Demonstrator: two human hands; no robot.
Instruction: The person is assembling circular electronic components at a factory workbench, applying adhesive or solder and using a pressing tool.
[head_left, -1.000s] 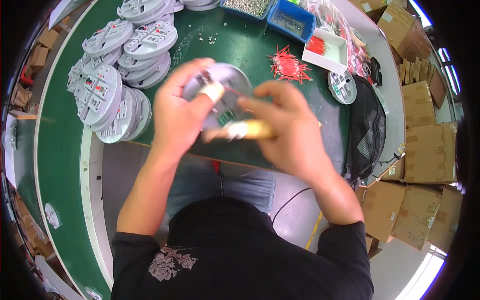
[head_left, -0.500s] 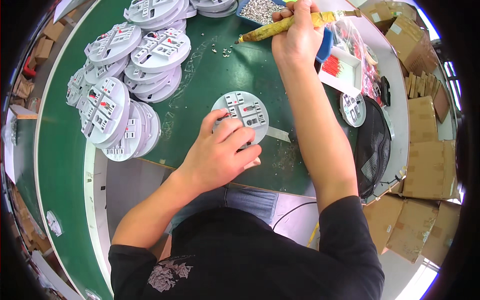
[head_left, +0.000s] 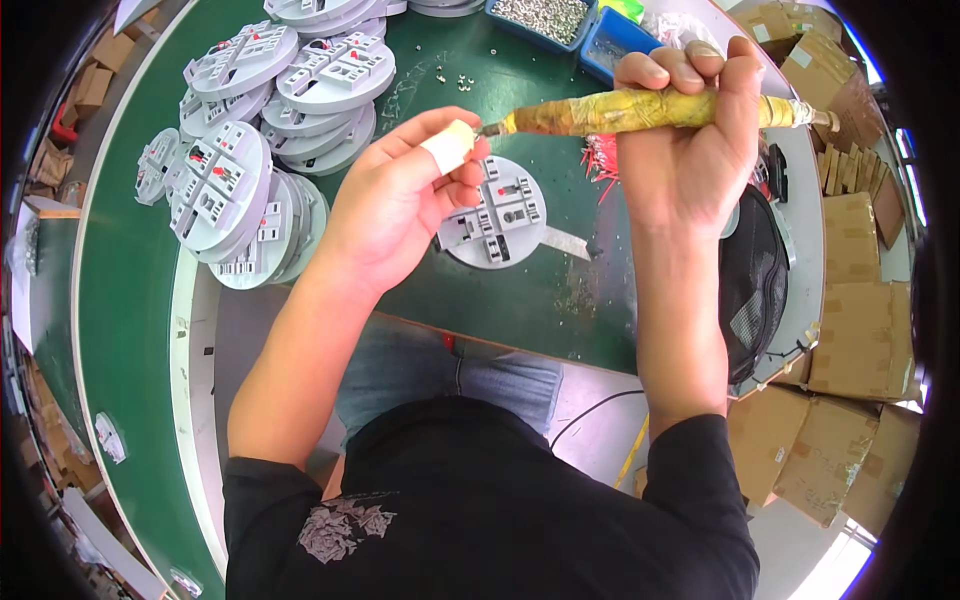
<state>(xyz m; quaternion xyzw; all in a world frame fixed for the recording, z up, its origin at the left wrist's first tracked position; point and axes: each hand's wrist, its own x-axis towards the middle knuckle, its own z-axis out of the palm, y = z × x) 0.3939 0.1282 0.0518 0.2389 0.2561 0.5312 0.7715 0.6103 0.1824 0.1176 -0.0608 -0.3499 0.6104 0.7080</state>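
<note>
Likely prep: right hand (head_left: 690, 150) grips yellow tool (head_left: 600, 117), left hand (head_left: 395, 200) curled narrow at left tip (head_left: 488, 130), hold unclear; next needs steadiness.

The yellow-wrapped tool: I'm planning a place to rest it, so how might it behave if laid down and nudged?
The yellow-wrapped tool is probably stiff, as it runs straight out past both sides of the right hand. It may roll, since its long body looks rounded, though the uneven wrapping could slow it. That crinkled wrapping probably also makes it less slippery.
</note>
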